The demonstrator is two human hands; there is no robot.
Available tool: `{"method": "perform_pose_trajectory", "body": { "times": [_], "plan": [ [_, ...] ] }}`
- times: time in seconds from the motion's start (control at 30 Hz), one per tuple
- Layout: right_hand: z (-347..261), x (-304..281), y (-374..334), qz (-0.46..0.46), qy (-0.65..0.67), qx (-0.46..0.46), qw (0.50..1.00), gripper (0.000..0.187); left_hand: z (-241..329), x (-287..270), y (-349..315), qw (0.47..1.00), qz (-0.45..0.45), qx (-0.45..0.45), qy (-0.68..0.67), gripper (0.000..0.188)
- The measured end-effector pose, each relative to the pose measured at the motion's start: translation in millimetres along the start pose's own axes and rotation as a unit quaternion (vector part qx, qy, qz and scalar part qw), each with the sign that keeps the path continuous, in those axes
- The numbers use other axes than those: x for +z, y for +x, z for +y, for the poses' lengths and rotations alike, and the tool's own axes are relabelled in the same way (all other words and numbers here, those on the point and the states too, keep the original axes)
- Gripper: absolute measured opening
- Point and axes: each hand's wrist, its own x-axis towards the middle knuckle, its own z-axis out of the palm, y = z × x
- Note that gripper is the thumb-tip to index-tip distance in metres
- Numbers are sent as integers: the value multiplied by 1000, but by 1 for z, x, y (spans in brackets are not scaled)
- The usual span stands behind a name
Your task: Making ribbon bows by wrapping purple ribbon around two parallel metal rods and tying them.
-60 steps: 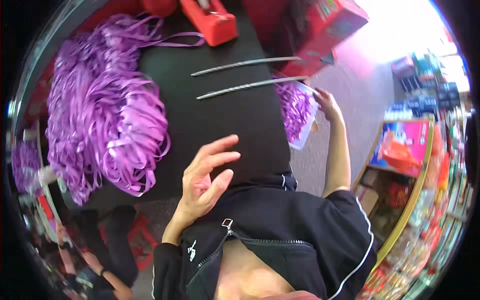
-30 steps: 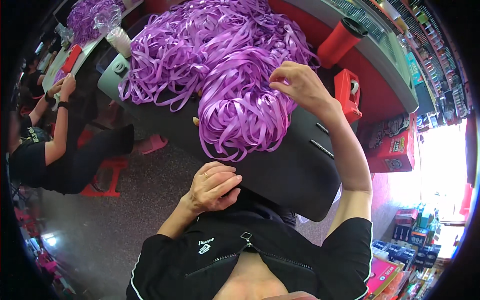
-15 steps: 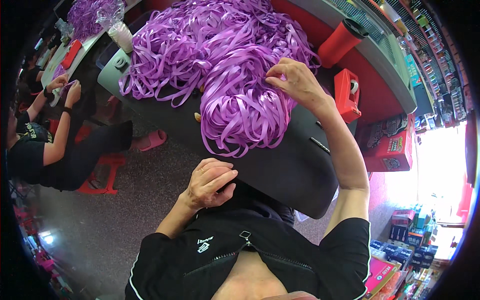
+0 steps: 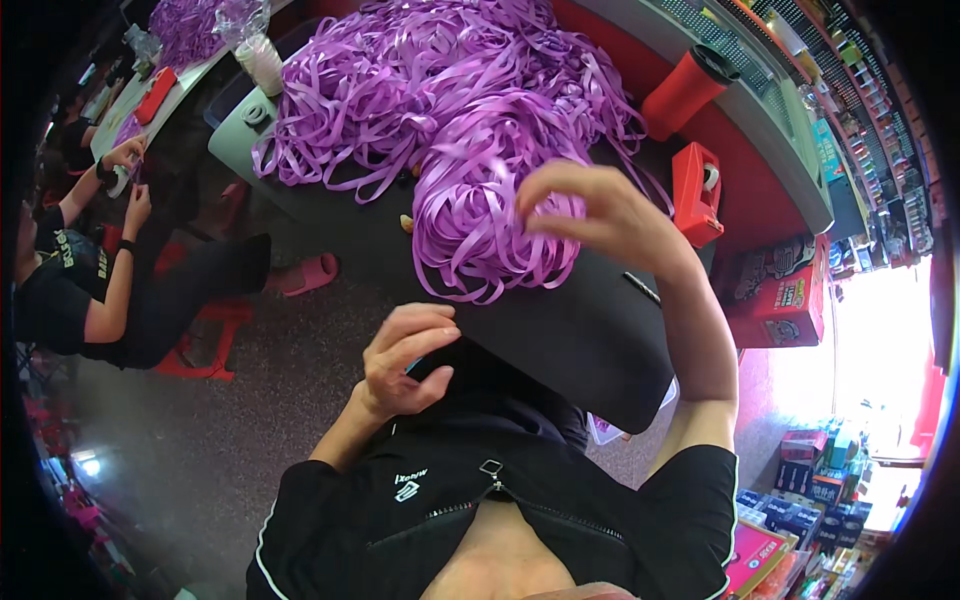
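Observation:
A big heap of purple ribbon point(image 4: 400, 90) covers the far part of the dark table point(image 4: 560, 340). In front of it, a looser rounded bundle of the same purple ribbon point(image 4: 470, 215) spreads toward me. My right hand point(image 4: 605, 215) is over the right side of this bundle, fingers bent toward it. Motion smears the fingertips, so I cannot make out whether a strand is between them. My left hand point(image 4: 405, 360) hovers by the table's near edge, fingers curved and thumb apart. Nothing shows in its grasp; a small bit of blue appears behind its fingers.
A red tumbler point(image 4: 685, 95), a red tape dispenser point(image 4: 697, 195) and a pen point(image 4: 641, 286) are on the right. A red box point(image 4: 780, 295) lies beyond. At left, another person point(image 4: 80, 280) sits on a red stool point(image 4: 215, 340), hands raised. A white spool point(image 4: 262, 65) stands far left.
My right hand has come down and nearer, from the bundle's upper right to its right side. My left hand has risen slightly, with its thumb farther from the fingers.

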Motion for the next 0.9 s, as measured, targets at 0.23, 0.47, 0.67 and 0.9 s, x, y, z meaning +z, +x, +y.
{"method": "perform_pose_trajectory", "body": {
  "times": [0.23,0.47,0.67,0.9],
  "plan": [
    [-54,58,-67,-307,176,-21,935,14,5,-16,2,983,181,29,-6,46],
    [-40,85,-133,-316,227,157,908,24,13,-8,22,997,26,-48,56,30],
    [-58,74,-166,-272,311,34,910,23,6,19,87,939,-203,85,264,37],
    [-91,18,-285,-149,371,-191,896,21,-36,19,107,870,-246,135,405,26]
  ]
}}
